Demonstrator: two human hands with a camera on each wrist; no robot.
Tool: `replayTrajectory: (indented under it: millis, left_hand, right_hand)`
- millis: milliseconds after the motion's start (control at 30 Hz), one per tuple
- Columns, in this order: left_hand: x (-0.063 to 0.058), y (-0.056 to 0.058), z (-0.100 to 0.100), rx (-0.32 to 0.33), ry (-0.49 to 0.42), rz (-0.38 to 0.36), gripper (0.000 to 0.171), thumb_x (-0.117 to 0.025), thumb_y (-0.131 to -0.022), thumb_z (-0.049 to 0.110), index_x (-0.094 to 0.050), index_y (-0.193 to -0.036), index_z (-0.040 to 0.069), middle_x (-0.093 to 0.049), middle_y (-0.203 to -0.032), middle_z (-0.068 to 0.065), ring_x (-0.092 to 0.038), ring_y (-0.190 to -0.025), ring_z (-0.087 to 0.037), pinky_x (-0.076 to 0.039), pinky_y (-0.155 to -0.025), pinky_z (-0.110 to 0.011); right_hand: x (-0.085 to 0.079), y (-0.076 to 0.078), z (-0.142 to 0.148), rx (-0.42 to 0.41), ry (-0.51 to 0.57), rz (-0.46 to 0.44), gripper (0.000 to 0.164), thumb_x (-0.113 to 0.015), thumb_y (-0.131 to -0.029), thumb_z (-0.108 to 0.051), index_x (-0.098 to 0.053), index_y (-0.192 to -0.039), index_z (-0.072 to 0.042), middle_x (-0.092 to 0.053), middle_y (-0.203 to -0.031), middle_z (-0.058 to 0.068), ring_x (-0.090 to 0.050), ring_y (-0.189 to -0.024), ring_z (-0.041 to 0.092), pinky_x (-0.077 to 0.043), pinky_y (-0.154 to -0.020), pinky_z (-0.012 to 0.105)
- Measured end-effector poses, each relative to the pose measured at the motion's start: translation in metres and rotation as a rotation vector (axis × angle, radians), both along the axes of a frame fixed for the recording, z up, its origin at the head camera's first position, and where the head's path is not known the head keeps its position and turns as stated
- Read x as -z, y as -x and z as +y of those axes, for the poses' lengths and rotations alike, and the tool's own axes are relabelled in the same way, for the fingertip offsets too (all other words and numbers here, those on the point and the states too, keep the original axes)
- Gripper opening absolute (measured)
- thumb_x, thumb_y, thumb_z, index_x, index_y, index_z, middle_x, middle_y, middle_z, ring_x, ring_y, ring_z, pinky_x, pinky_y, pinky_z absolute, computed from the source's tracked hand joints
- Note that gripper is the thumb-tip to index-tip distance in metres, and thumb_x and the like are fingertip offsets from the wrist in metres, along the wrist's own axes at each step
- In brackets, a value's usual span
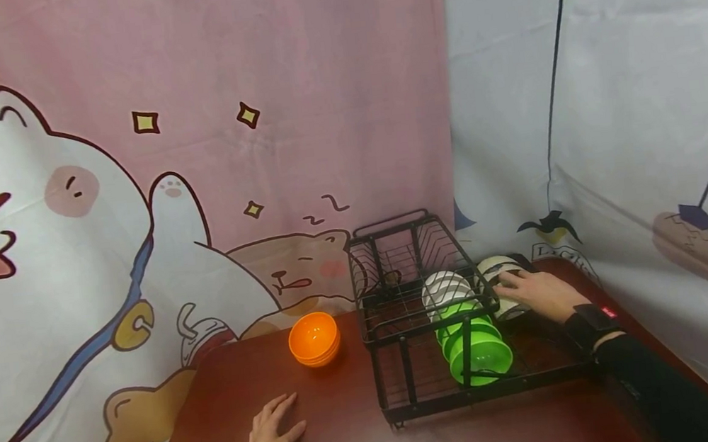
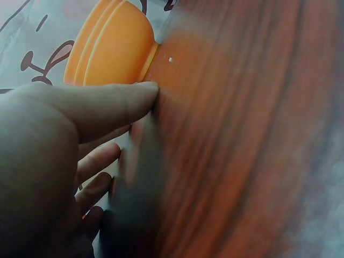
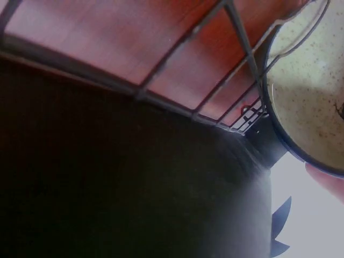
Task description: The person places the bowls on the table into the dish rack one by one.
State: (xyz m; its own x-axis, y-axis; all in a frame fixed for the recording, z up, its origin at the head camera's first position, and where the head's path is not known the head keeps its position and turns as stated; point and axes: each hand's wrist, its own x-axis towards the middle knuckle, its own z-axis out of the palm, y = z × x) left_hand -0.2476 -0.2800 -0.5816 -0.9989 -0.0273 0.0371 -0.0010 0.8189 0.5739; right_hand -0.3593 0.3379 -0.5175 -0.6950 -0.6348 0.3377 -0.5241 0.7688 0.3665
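Observation:
In the head view, my right hand (image 1: 543, 293) reaches over the right side of the black wire dish rack (image 1: 438, 405) and holds a cream speckled bowl (image 1: 502, 265) by its edge. The right wrist view shows this dark-rimmed bowl (image 3: 309, 91) tilted against the rack wires, with a finger (image 3: 327, 181) at its outer rim. My left hand (image 1: 269, 435) is low over the table, its fingers loosely spread and holding nothing. Just beyond it stands a stack of orange bowls (image 1: 314, 339), which the left wrist view shows past the thumb (image 2: 121, 102).
Inside the rack, green bowls (image 1: 478, 355) stand on edge in a row in front of white bowls (image 1: 443, 287). The rack's upper tier (image 1: 394, 309) overhangs them on the left. A printed cloth (image 1: 314, 75) hangs behind the dark red wooden table (image 1: 342, 428).

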Motion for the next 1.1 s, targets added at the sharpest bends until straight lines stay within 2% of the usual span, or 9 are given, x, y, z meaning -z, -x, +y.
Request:
replayTrajectory:
  millis: [133, 233, 367, 500, 600, 767, 900, 1100]
  left_hand:
    - [0.000, 0.000, 0.000, 0.004, 0.010, 0.007, 0.062, -0.080, -0.089, 0.036, -0.061, -0.145, 0.020, -0.050, -0.155, -0.012, -0.038, -0.141, -0.043, -0.031, -0.103, -0.067]
    - [0.002, 0.001, 0.001, 0.001, 0.010, 0.009, 0.061, -0.080, -0.089, 0.036, -0.061, -0.145, 0.020, -0.050, -0.155, -0.012, -0.038, -0.140, -0.043, -0.032, -0.102, -0.066]
    - [0.005, 0.001, 0.001, 0.001, 0.004, 0.006, 0.061, -0.080, -0.089, 0.036, -0.061, -0.145, 0.020, -0.050, -0.155, -0.012, -0.037, -0.142, -0.044, -0.031, -0.103, -0.067]
    - [0.007, -0.001, 0.001, 0.004, 0.002, 0.012, 0.061, -0.080, -0.089, 0.036, -0.062, -0.144, 0.019, -0.050, -0.153, -0.014, -0.037, -0.140, -0.045, -0.031, -0.101, -0.068]
    - [0.007, -0.002, 0.002, 0.005, 0.005, 0.031, 0.061, -0.081, -0.088, 0.037, -0.063, -0.143, 0.018, -0.052, -0.151, -0.014, -0.039, -0.137, -0.044, -0.032, -0.098, -0.067]
    - [0.003, -0.001, 0.000, 0.004, -0.002, 0.037, 0.060, -0.081, -0.088, 0.036, -0.063, -0.143, 0.018, -0.052, -0.151, -0.014, -0.039, -0.138, -0.044, -0.032, -0.099, -0.066]
    - [0.001, 0.000, -0.002, 0.003, -0.001, 0.014, 0.061, -0.081, -0.089, 0.036, -0.062, -0.144, 0.018, -0.050, -0.154, -0.014, -0.036, -0.142, -0.045, -0.031, -0.102, -0.068]
    - [0.003, 0.001, -0.002, -0.004, 0.002, 0.006, 0.061, -0.081, -0.089, 0.034, -0.062, -0.145, 0.019, -0.050, -0.155, -0.013, -0.035, -0.143, -0.045, -0.030, -0.104, -0.068]
  right_hand:
    - [-0.001, 0.002, -0.001, 0.001, 0.054, -0.009, 0.070, -0.086, -0.070, 0.012, -0.068, -0.126, -0.025, -0.062, -0.125, 0.009, -0.057, -0.072, 0.015, -0.045, -0.053, 0.026]
    - [-0.003, 0.003, -0.002, 0.017, 0.094, -0.028, 0.065, -0.080, -0.071, 0.016, -0.069, -0.124, -0.021, -0.065, -0.124, 0.010, -0.060, -0.066, 0.015, -0.051, -0.056, 0.031]
    - [-0.005, 0.003, -0.003, 0.028, 0.127, -0.019, 0.058, -0.079, -0.073, 0.014, -0.071, -0.120, -0.018, -0.069, -0.118, 0.007, -0.066, -0.068, 0.017, -0.056, -0.061, 0.036]
    - [-0.003, -0.001, -0.001, 0.013, 0.156, 0.011, 0.053, -0.087, -0.068, 0.005, -0.072, -0.114, -0.017, -0.068, -0.103, 0.002, -0.061, -0.063, 0.014, -0.049, -0.053, 0.032]
    - [-0.005, -0.003, -0.001, 0.003, 0.182, 0.030, 0.046, -0.088, -0.067, 0.001, -0.071, -0.105, -0.018, -0.064, -0.093, -0.002, -0.056, -0.059, 0.011, -0.043, -0.050, 0.029]
    - [-0.019, -0.005, -0.006, -0.014, 0.216, 0.064, 0.035, -0.084, -0.069, 0.000, -0.067, -0.092, -0.019, -0.059, -0.084, -0.004, -0.057, -0.062, 0.015, -0.045, -0.053, 0.033]
    - [-0.026, -0.007, -0.010, -0.003, 0.223, 0.063, 0.029, -0.083, -0.073, -0.003, -0.069, -0.093, -0.019, -0.059, -0.084, -0.003, -0.059, -0.066, 0.017, -0.047, -0.055, 0.035]
    - [-0.026, -0.014, -0.013, -0.010, 0.249, 0.070, 0.023, -0.081, -0.078, -0.003, -0.070, -0.093, -0.017, -0.059, -0.086, -0.003, -0.058, -0.069, 0.016, -0.046, -0.055, 0.032]
